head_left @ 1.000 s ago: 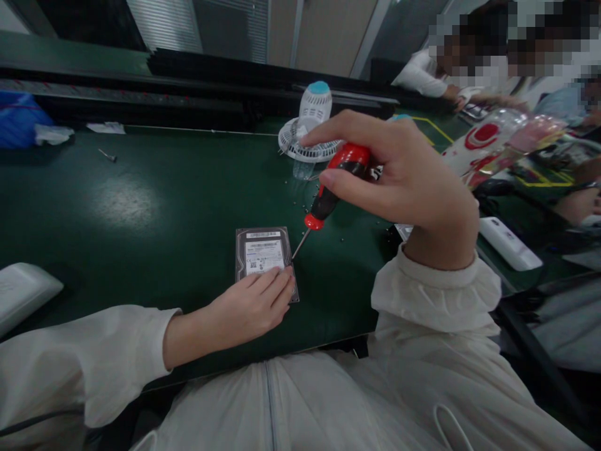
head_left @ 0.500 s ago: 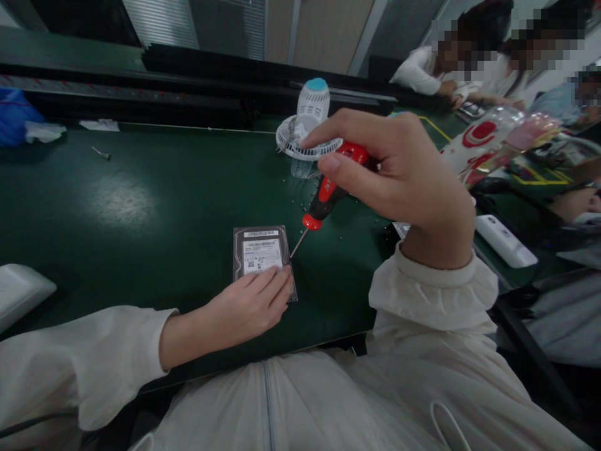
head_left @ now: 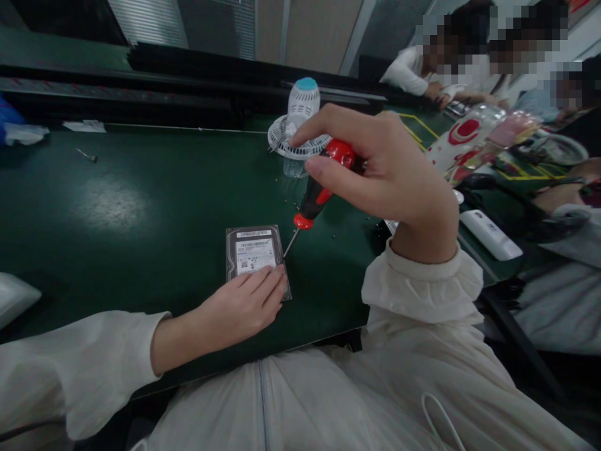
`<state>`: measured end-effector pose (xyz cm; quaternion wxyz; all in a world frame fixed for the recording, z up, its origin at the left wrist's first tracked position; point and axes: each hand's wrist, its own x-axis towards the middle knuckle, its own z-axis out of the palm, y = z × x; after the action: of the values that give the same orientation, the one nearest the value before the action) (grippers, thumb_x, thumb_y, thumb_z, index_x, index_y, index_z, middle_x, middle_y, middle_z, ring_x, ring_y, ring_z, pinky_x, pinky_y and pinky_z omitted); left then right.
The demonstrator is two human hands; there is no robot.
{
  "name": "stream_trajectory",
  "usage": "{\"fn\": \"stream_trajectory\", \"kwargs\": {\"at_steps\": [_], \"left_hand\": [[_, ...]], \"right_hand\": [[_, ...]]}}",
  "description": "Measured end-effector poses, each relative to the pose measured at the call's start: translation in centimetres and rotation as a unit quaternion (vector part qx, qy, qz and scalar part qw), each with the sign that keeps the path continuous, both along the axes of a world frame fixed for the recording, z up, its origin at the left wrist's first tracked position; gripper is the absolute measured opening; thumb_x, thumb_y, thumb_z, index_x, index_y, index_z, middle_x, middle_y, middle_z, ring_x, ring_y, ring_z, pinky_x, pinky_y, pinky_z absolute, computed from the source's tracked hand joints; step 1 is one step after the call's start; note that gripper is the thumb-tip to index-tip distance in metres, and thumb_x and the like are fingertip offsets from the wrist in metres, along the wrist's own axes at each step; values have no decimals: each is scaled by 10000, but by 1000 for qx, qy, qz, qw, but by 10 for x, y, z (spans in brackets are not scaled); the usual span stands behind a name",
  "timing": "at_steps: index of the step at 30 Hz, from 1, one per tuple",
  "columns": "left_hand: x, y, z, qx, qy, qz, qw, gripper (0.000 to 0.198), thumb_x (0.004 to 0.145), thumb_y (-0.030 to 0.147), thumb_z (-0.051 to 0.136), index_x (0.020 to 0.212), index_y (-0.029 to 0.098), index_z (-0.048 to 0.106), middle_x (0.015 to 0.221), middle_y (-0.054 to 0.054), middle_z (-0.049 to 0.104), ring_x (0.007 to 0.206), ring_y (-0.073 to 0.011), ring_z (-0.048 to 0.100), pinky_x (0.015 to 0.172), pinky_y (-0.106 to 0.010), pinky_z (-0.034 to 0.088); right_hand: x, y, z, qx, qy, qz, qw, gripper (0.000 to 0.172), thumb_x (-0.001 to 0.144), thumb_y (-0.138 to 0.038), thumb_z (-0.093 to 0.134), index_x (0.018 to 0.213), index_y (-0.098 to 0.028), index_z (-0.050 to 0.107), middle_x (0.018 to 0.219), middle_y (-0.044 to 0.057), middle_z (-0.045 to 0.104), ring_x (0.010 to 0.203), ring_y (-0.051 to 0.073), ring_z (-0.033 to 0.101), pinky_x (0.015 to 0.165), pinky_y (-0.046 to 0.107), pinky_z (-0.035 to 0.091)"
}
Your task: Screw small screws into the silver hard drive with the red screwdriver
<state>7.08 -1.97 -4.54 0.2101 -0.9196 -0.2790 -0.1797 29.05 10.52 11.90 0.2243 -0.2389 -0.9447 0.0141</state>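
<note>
Here's the hard drive (head_left: 256, 252), lying flat and label-up on the dark green tabletop (head_left: 141, 207), close to the near edge and right in front of the person. The left hand (head_left: 237, 307) is laid over its near corner, grip open and flat, closed round nothing, fingertips (head_left: 277, 276) pressing on the lid. That looks like a hold-down, so the case cannot skid or twist. Up on the right, the right hand (head_left: 392, 178) has its grip wrapped shut round the top of a red-and-black screwdriver (head_left: 315, 195), thumb and forefinger pinching the handle as one does to spin it. The tool leans down to the left, and its thin shaft meets the drive's right edge just above those pressing fingertips; whether the tip sits in a screw head is too small to tell. Tiny specks, likely loose screws (head_left: 334, 236), dot the tabletop just right of the drive. Behind stands a small white fan (head_left: 300, 125), well apart. A white handheld device (head_left: 488, 233) lies off to the right, and other people in white sleeves work at the far corner.
</note>
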Motion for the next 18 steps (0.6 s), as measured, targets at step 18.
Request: {"fn": "stream_trajectory", "kwargs": {"at_steps": [18], "left_hand": [[2,0,2,-20,4,12,1000,351,1005,234,576,1245,20,716,1280,-192,739,1087,-290,708,893,-389,540]], "right_hand": [[-1,-1,0,11,2,8,1000,463,1015,-491,505,1266,-127,642,1018,14,702,676,65,483,725,258,379]]}}
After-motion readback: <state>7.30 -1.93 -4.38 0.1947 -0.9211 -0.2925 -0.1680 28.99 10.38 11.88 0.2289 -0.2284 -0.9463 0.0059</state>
